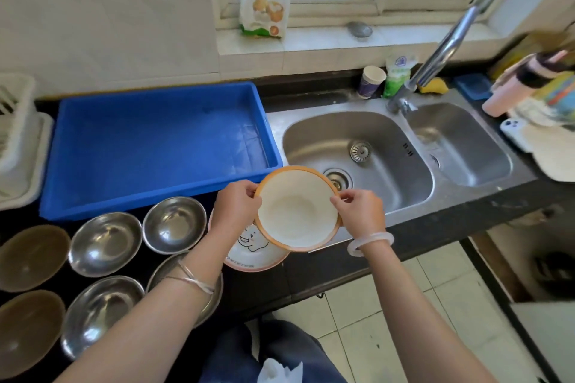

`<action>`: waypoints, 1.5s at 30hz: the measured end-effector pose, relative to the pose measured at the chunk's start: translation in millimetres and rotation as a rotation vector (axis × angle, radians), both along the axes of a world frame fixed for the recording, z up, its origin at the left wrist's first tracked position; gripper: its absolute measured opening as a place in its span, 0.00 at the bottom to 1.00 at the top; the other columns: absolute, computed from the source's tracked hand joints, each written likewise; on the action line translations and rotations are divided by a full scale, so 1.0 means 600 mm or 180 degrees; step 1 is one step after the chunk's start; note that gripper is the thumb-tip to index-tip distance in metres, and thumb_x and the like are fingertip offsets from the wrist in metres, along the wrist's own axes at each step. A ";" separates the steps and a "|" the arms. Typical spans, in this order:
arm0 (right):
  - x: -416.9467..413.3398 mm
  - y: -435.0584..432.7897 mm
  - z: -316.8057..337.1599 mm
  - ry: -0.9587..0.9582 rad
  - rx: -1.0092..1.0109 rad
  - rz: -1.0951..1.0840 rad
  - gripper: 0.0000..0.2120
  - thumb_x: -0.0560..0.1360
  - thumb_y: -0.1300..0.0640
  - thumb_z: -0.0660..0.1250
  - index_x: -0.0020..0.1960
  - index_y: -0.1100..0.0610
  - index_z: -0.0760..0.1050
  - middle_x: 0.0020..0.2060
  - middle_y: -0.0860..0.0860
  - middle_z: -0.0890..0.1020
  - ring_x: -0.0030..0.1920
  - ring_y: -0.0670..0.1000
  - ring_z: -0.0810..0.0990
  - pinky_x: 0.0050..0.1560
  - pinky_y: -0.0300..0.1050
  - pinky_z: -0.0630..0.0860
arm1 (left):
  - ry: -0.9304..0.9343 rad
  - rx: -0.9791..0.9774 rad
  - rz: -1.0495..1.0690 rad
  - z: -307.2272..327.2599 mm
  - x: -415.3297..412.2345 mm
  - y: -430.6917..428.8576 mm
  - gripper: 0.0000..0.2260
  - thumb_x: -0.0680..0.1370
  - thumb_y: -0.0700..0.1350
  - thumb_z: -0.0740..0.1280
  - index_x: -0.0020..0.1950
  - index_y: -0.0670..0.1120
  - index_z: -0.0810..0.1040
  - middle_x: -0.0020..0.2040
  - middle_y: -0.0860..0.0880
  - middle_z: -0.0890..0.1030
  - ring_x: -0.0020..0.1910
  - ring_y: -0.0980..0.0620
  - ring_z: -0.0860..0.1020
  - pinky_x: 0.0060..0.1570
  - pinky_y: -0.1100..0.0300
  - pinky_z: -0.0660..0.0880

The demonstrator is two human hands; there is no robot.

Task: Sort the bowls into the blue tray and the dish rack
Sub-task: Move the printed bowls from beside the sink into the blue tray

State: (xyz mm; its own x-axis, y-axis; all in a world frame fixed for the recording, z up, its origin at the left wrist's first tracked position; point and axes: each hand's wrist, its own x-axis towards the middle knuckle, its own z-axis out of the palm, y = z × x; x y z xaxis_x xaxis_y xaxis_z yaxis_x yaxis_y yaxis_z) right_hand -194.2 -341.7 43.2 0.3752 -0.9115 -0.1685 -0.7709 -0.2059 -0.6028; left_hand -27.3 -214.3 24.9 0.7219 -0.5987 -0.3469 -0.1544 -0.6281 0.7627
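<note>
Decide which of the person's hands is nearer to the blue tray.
Left. The left hand pinches the rim of the orange-rimmed bowl in front of the blue tray, by its near right corner; the right hand pinches the opposite rim, farther right, before the sink.

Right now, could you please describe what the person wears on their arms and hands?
No sleeves show on either forearm. The left wrist carries thin silver bangles; the right wrist carries one pale, translucent bangle. The left grip and right grip are ungloved.

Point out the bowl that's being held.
The orange-rimmed white bowl, pinched by left hand and right hand; steel bowls and brown bowls lie on the counter.
</note>
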 end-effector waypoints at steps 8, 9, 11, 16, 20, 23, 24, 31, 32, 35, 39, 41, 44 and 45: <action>-0.085 -0.041 -0.015 0.0198 0.0277 -0.0432 0.11 0.74 0.56 0.67 0.40 0.63 0.83 0.35 0.58 0.84 0.38 0.59 0.82 0.38 0.46 0.78 | -0.0036 0.0129 -0.0561 -0.011 -0.076 -0.073 0.08 0.76 0.41 0.64 0.54 0.46 0.79 0.46 0.48 0.82 0.42 0.49 0.80 0.42 0.54 0.80; -0.092 -0.046 -0.018 0.0203 0.0287 -0.0470 0.11 0.74 0.55 0.67 0.40 0.63 0.83 0.35 0.58 0.84 0.38 0.58 0.82 0.38 0.46 0.78 | -0.0026 0.0150 -0.0596 -0.013 -0.083 -0.080 0.08 0.76 0.41 0.64 0.54 0.46 0.78 0.47 0.47 0.82 0.43 0.49 0.80 0.44 0.53 0.80; -0.104 -0.055 -0.024 0.0200 0.0280 -0.0522 0.12 0.74 0.55 0.67 0.40 0.63 0.82 0.35 0.59 0.84 0.39 0.60 0.82 0.40 0.49 0.79 | -0.0005 0.0183 -0.0650 -0.019 -0.093 -0.092 0.09 0.77 0.40 0.64 0.55 0.45 0.78 0.48 0.46 0.82 0.45 0.48 0.80 0.47 0.50 0.80; -0.124 -0.071 -0.045 0.0199 0.0366 -0.0641 0.12 0.74 0.57 0.67 0.41 0.67 0.81 0.38 0.64 0.83 0.42 0.64 0.81 0.46 0.57 0.81 | -0.0010 0.0289 -0.0772 -0.036 -0.114 -0.111 0.08 0.76 0.39 0.63 0.54 0.44 0.78 0.48 0.45 0.82 0.44 0.46 0.80 0.47 0.50 0.79; -0.132 -0.076 -0.065 0.0302 0.0464 -0.0652 0.12 0.75 0.56 0.67 0.40 0.65 0.81 0.36 0.61 0.83 0.40 0.60 0.82 0.42 0.48 0.79 | 0.0044 0.0362 -0.0776 -0.051 -0.124 -0.117 0.05 0.76 0.39 0.64 0.49 0.45 0.78 0.46 0.45 0.82 0.42 0.46 0.80 0.44 0.51 0.80; -0.134 -0.075 -0.081 0.0294 0.0541 -0.0680 0.10 0.75 0.55 0.68 0.41 0.62 0.81 0.35 0.56 0.83 0.37 0.54 0.81 0.39 0.43 0.75 | 0.0037 0.0438 -0.0794 -0.059 -0.126 -0.116 0.05 0.76 0.39 0.64 0.49 0.45 0.77 0.45 0.46 0.81 0.42 0.46 0.80 0.46 0.50 0.80; -0.135 -0.075 -0.085 0.0276 0.0562 -0.0691 0.10 0.74 0.55 0.68 0.41 0.61 0.81 0.34 0.55 0.83 0.36 0.53 0.80 0.39 0.42 0.74 | 0.0032 0.0457 -0.0809 -0.061 -0.125 -0.116 0.05 0.76 0.40 0.64 0.51 0.45 0.77 0.46 0.46 0.81 0.43 0.46 0.80 0.46 0.50 0.80; -0.139 -0.071 -0.102 0.0158 0.0530 -0.0791 0.07 0.74 0.54 0.68 0.43 0.57 0.81 0.30 0.45 0.78 0.32 0.42 0.75 0.29 0.34 0.65 | 0.0144 0.0366 -0.0757 -0.074 -0.123 -0.112 0.09 0.76 0.41 0.65 0.56 0.46 0.77 0.50 0.47 0.81 0.44 0.49 0.80 0.45 0.54 0.79; -0.140 -0.071 -0.104 0.0146 0.0542 -0.0798 0.07 0.74 0.53 0.68 0.44 0.56 0.81 0.30 0.45 0.78 0.32 0.42 0.75 0.30 0.34 0.65 | 0.0172 0.0348 -0.0748 -0.075 -0.123 -0.111 0.10 0.76 0.41 0.65 0.57 0.46 0.77 0.51 0.47 0.81 0.44 0.49 0.79 0.45 0.55 0.79; -0.141 -0.068 -0.106 0.0126 0.0579 -0.0769 0.10 0.76 0.51 0.65 0.51 0.56 0.79 0.37 0.48 0.79 0.36 0.45 0.75 0.31 0.33 0.65 | 0.0303 0.0266 -0.0717 -0.078 -0.123 -0.108 0.11 0.76 0.41 0.65 0.58 0.45 0.76 0.53 0.47 0.81 0.47 0.50 0.78 0.47 0.55 0.79; -0.145 -0.059 -0.100 0.0222 0.0515 -0.0620 0.15 0.78 0.50 0.61 0.59 0.56 0.75 0.49 0.53 0.82 0.44 0.51 0.78 0.42 0.40 0.72 | 0.0510 0.0155 -0.0692 -0.078 -0.120 -0.093 0.12 0.77 0.42 0.64 0.60 0.46 0.77 0.56 0.48 0.81 0.54 0.50 0.78 0.49 0.58 0.76; -0.142 -0.058 -0.089 0.0360 0.0208 -0.0483 0.16 0.78 0.50 0.60 0.62 0.56 0.74 0.53 0.54 0.82 0.50 0.53 0.80 0.45 0.40 0.71 | 0.0346 0.0177 -0.0598 -0.073 -0.111 -0.079 0.12 0.77 0.44 0.63 0.61 0.48 0.76 0.58 0.49 0.80 0.55 0.52 0.77 0.47 0.63 0.71; -0.107 -0.060 -0.067 0.0256 -0.0201 -0.0097 0.14 0.78 0.51 0.60 0.60 0.57 0.76 0.54 0.52 0.82 0.53 0.53 0.79 0.46 0.39 0.68 | -0.0269 0.0246 -0.0372 -0.061 -0.086 -0.045 0.13 0.78 0.44 0.63 0.61 0.47 0.76 0.59 0.48 0.79 0.50 0.53 0.77 0.44 0.62 0.72; -0.086 -0.058 -0.062 0.0192 -0.0237 0.0139 0.14 0.79 0.52 0.59 0.59 0.56 0.76 0.54 0.52 0.82 0.54 0.52 0.79 0.47 0.38 0.68 | -0.0384 0.0269 -0.0250 -0.058 -0.075 -0.031 0.14 0.77 0.43 0.64 0.62 0.47 0.76 0.61 0.48 0.78 0.51 0.51 0.78 0.46 0.59 0.75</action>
